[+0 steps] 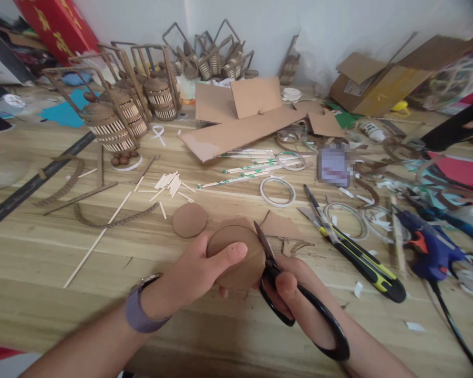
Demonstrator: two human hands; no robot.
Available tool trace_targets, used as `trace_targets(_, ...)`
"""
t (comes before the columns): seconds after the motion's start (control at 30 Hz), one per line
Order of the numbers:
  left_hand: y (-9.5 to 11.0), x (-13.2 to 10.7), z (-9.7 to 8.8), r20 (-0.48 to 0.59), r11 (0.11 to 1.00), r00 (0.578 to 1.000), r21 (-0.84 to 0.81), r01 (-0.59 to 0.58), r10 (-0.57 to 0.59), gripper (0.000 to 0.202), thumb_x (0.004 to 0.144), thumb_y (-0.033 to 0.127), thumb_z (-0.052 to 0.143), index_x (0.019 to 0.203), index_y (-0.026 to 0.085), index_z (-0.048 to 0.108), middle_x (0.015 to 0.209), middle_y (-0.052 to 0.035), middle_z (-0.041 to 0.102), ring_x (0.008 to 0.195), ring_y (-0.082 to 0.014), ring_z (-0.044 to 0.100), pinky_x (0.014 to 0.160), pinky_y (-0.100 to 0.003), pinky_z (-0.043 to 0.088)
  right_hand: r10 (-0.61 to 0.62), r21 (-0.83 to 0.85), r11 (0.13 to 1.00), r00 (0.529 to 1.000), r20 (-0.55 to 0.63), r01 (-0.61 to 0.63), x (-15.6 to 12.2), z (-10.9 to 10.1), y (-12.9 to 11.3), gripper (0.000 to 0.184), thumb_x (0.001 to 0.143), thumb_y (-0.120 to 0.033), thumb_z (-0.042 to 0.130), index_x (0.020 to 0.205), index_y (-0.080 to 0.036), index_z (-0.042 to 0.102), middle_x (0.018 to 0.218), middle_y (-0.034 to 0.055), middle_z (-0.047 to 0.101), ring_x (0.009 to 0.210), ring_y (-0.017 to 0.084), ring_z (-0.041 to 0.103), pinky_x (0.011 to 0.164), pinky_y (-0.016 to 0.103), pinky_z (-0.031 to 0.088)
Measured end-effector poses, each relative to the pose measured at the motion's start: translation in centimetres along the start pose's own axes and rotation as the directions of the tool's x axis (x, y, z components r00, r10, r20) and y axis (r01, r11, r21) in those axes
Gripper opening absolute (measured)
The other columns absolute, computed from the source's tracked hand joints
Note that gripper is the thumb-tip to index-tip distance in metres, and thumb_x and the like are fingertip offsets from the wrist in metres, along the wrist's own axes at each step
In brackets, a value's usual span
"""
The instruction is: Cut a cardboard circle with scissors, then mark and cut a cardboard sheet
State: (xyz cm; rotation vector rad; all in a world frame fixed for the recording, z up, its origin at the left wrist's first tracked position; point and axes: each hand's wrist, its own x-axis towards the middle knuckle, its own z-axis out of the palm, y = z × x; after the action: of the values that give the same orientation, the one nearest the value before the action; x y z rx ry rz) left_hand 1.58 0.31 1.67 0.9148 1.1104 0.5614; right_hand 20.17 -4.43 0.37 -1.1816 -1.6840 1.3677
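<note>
My left hand (189, 281) is clamped on the cardboard disc (252, 264), thumb across its top and fingers curled underneath, and my right hand (301, 302) is closed through the handles of the scissors (273, 273), whose blades meet the disc's right edge; I can't tell how far apart they stand. The disc is held above the near middle of the table (31, 294), just right of a smaller disc (189, 220). I judge it light and fairly stiff, dry enough not to slip, though its rim could crease or fray under a hard pinch; a flat grip on the left side, clear of the blades, should suit it. At far left stand slatted baskets (112, 127) with tall handles; the front one wears a lid, so its inside is hidden. Brown beads (124, 157) sit just on its near side. At far right a cardboard box (398, 86) has raised flaps, its contents out of my sight.
</note>
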Motion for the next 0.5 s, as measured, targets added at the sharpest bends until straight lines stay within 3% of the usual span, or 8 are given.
trace_targets(0.2, 0.02, -0.13, 0.05, -0.021, 1.0, 1.0, 0.024, 0.005, -0.004, 0.033, 0.077, 0.042, 0.078, 0.094, 0.018, 0.062, 0.072, 0.0015, 0.068, 0.057, -0.0122, 0.063, 0.036, -0.015, 0.046, -0.036, 0.002, 0.999, 0.999, -0.008, 0.036, 0.19, -0.05, -0.04, 0.069, 0.09, -0.082, 0.028, 0.077, -0.02, 0.053, 0.049, -0.0069, 0.039, 0.043, 0.009, 0.033, 0.045, 0.025, 0.028)
trace_targets(0.5, 0.1, -0.09, 0.06, -0.056, 0.998, 0.998, 0.049, 0.027, -0.025, 0.033, 0.078, 0.042, 0.077, 0.095, 0.018, 0.062, 0.074, 0.001, 0.067, 0.058, -0.0127, 0.063, 0.035, -0.015, 0.047, -0.029, 0.043, 0.999, 0.999, -0.019, 0.03, 0.08, 0.11, 0.16, 0.067, 0.089, -0.082, 0.033, 0.074, -0.02, 0.051, 0.049, -0.0065, 0.039, 0.042, 0.009, 0.031, 0.043, 0.025, 0.026)
